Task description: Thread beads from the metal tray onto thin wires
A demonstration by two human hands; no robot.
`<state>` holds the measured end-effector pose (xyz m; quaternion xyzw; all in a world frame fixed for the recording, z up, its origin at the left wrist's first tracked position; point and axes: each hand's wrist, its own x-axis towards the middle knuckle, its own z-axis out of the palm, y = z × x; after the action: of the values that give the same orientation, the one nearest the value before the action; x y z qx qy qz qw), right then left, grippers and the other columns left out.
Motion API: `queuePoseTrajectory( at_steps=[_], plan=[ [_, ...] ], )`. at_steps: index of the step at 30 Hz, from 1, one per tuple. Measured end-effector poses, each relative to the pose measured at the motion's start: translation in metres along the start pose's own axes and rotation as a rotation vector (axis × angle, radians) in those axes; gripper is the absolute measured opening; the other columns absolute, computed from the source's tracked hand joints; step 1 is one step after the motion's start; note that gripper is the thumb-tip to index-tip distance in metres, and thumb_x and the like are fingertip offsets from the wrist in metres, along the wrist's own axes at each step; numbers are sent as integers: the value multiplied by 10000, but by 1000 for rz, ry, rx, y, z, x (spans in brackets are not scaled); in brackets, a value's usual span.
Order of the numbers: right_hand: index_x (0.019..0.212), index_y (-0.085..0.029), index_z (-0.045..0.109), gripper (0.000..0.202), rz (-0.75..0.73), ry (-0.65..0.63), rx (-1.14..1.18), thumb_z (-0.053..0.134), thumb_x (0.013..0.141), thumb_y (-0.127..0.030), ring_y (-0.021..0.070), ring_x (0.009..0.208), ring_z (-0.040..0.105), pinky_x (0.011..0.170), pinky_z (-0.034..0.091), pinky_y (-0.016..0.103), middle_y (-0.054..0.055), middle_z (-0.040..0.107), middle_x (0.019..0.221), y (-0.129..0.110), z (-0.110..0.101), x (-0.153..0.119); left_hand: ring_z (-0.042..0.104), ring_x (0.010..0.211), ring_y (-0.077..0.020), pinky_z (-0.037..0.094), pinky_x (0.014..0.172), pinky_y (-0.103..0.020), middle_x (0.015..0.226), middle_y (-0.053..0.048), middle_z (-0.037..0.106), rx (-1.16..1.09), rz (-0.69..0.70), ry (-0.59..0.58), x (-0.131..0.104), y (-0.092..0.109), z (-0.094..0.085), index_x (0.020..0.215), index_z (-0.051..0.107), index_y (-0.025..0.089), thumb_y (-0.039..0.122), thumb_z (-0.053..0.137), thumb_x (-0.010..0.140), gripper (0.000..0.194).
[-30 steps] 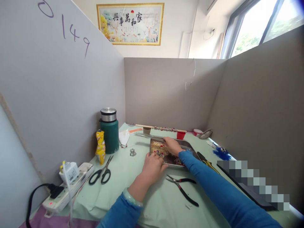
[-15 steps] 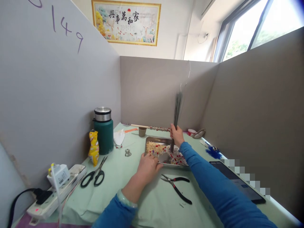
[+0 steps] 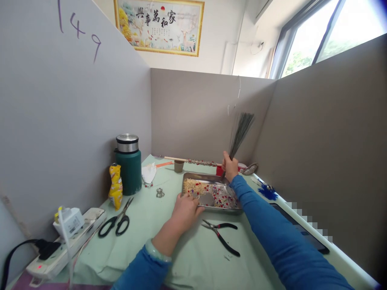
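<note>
My right hand (image 3: 230, 166) is closed round a bundle of thin dark wires (image 3: 242, 131), held upright over the back right of a metal tray (image 3: 196, 176). The wires fan out at the top and lean to the right; their lower ends reach down toward the tray. Gold, red, clear and dark beads (image 3: 222, 193) lie loose in the tray, around a bare patch near the front. My left hand (image 3: 185, 210) grips the tray's near left corner, fingers over the rim and thumb along the front side. In front of the tray lie long-nose pliers (image 3: 218, 229), jaws apart.
Scissors (image 3: 119, 221), a green flask (image 3: 128, 167), a yellow packet (image 3: 115, 185) and a power strip (image 3: 81, 241) stand or lie at left. A beaded stick (image 3: 201, 162) and small cup (image 3: 178, 166) are behind the tray. A blue feathery piece (image 3: 268, 191) and tablet (image 3: 302, 227) lie at right.
The wire bundle has moved from the front middle of the tray toward its back right, and its top has tilted right and fanned out. My left hand has stayed on the tray.
</note>
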<state>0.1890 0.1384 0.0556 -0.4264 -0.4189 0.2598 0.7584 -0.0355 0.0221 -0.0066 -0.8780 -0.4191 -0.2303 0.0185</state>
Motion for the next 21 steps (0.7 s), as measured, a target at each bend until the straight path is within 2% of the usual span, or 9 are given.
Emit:
queuePoseTrajectory(
  at_steps=[6, 9, 16, 18, 21],
  plan=[
    [511, -239, 249, 471, 68, -50, -17, 595, 715, -486, 67, 317, 187, 288, 166, 240, -88, 234, 355, 17, -7, -15, 533, 881, -236, 337, 807, -387, 829, -75, 656, -1, 2, -3, 0, 0, -1, 774, 641, 188, 408, 438, 855, 310],
    [503, -238, 238, 480, 94, -99, -17, 584, 725, -488, 64, 317, 175, 288, 143, 232, -87, 226, 359, 15, -6, -15, 532, 881, -235, 334, 809, -387, 818, -75, 653, -3, 2, -1, 0, 0, -1, 764, 640, 191, 420, 441, 853, 316],
    [505, -239, 225, 505, 97, -113, 12, 613, 702, -497, 66, 317, 190, 287, 140, 223, -84, 234, 346, 14, -9, -12, 533, 874, -233, 334, 808, -385, 822, -81, 652, -1, -1, -4, -1, 1, -2, 764, 640, 192, 422, 439, 853, 318],
    [508, -237, 207, 523, 115, -126, 16, 598, 709, -519, 59, 310, 173, 285, 123, 215, -87, 225, 344, 11, -9, -13, 531, 881, -235, 332, 818, -388, 823, -82, 652, -8, -5, -6, -1, 1, -2, 767, 641, 191, 419, 441, 853, 315],
    [515, -223, 174, 539, 121, -127, 113, 548, 754, -528, 45, 308, 137, 293, 98, 193, -98, 185, 357, -7, -5, -12, 526, 889, -235, 321, 844, -403, 822, -80, 650, -25, -9, -1, -1, 2, -2, 761, 639, 190, 425, 437, 853, 323]
  ],
)
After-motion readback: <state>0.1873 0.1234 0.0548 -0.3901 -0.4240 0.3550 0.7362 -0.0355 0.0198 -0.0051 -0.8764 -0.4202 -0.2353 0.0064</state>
